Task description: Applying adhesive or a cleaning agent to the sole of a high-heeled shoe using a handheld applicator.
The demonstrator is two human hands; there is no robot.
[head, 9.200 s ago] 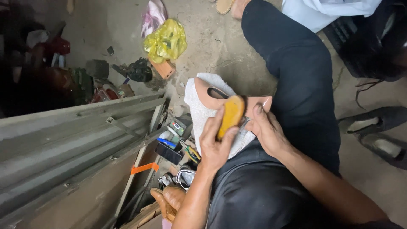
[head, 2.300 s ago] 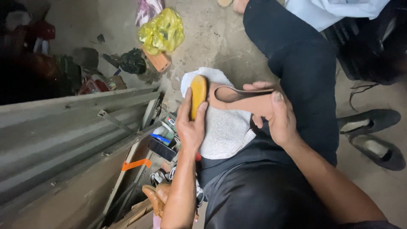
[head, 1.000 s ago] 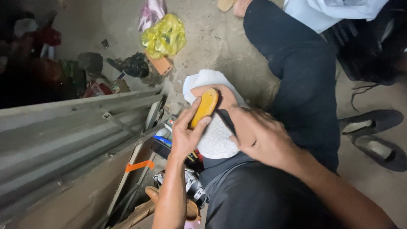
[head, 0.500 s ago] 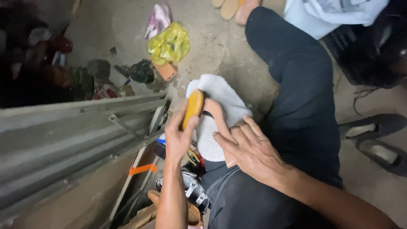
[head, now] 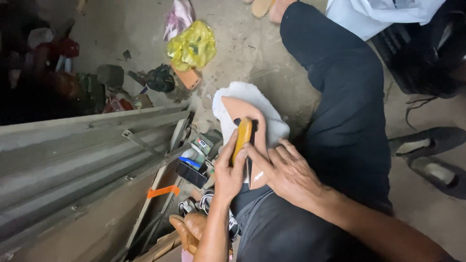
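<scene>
A tan pointed shoe (head: 239, 108) lies on a white cloth (head: 272, 123) over my lap, toe pointing away from me. My left hand (head: 227, 170) grips a yellow-handled brush (head: 242, 138) and presses it on the shoe. My right hand (head: 286, 170) rests on the near part of the shoe, fingers spread, holding it down against my dark trousers (head: 340, 97).
A corrugated metal sheet (head: 73, 160) slopes at the left. A box of tools and small bottles (head: 194, 160) sits beside my knee. A yellow plastic bag (head: 191, 46) and a brick (head: 188, 77) lie on the concrete floor. Black shoes (head: 429, 155) stand at the right.
The shoe has been turned from lying sideways to pointing away from me. The brush has moved onto its upper, and my right hand has shifted lower on the shoe.
</scene>
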